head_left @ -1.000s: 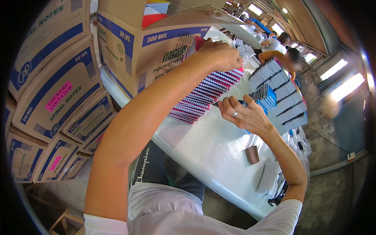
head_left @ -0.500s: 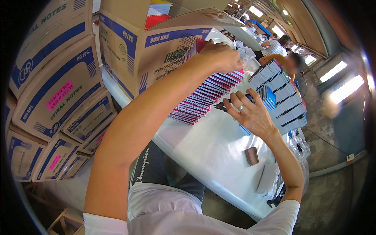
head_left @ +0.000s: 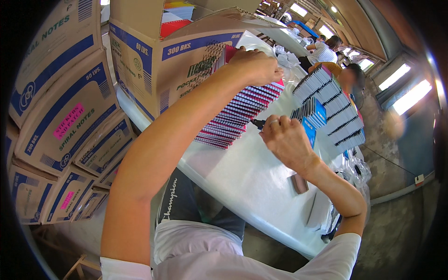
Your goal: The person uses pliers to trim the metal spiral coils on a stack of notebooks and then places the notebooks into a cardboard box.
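Note:
My left hand [head_left: 254, 65] reaches far forward and rests closed on the top end of a leaning row of pink spiral notebooks [head_left: 238, 114] on a white table [head_left: 242, 182]. My right hand [head_left: 284, 140] is closed around a small dark tool [head_left: 257, 123] whose tip pokes out toward the pink row. Just beyond that hand stands a blue spiral notebook [head_left: 310, 126], in front of a tall slanted stack of white-edged spiral notebooks [head_left: 333, 112].
An open cardboard carton [head_left: 186, 51] stands behind the pink row. Several closed cartons [head_left: 60, 121] are piled at the left. A small brown block [head_left: 298, 183] and clear plastic bags [head_left: 357, 170] lie on the table's right. Other people [head_left: 347, 74] sit farther along.
My right hand has drawn back from the blue notebook toward me and closed into a fist on the dark tool. The left hand stays on the pink row.

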Available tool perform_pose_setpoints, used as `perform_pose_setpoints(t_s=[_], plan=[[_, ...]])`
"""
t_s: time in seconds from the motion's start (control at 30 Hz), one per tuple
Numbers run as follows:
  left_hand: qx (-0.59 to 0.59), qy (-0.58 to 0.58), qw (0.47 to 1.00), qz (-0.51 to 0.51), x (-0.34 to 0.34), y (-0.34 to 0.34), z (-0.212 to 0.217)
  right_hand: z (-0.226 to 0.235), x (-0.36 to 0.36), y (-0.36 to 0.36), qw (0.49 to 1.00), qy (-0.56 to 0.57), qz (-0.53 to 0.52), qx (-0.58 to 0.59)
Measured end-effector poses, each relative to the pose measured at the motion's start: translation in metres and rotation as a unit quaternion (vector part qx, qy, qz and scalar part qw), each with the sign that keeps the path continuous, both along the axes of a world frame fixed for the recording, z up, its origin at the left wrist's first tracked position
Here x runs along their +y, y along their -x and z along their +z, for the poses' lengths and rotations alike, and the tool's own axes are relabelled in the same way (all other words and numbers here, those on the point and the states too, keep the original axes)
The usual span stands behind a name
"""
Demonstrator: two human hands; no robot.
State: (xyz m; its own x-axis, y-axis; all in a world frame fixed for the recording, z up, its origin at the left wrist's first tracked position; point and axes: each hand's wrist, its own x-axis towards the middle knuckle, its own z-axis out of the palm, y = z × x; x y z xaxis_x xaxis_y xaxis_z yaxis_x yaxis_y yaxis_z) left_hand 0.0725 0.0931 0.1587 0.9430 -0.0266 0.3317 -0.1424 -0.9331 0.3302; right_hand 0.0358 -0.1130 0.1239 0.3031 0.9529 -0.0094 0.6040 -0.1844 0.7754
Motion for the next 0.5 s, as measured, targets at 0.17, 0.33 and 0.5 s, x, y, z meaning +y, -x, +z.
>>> perform_pose_setpoints(t_s=[0.17, 0.33, 0.5], plan=[[-0.016, -0.005, 1.0, -0.006, -0.002, 0.0, 0.0, 0.036, -0.002, -0.025, 0.975, -0.021, 0.22, -0.025], [-0.001, 0.001, 1.0, 0.001, -0.002, 0.002, 0.001, 0.037, -0.001, -0.039, 0.957, 0.016, 0.275, -0.088], [0.001, 0.0, 1.0, 0.009, 0.0, 0.002, 0.0, 0.006, -0.005, -0.007, 0.993, -0.006, 0.109, -0.044]])
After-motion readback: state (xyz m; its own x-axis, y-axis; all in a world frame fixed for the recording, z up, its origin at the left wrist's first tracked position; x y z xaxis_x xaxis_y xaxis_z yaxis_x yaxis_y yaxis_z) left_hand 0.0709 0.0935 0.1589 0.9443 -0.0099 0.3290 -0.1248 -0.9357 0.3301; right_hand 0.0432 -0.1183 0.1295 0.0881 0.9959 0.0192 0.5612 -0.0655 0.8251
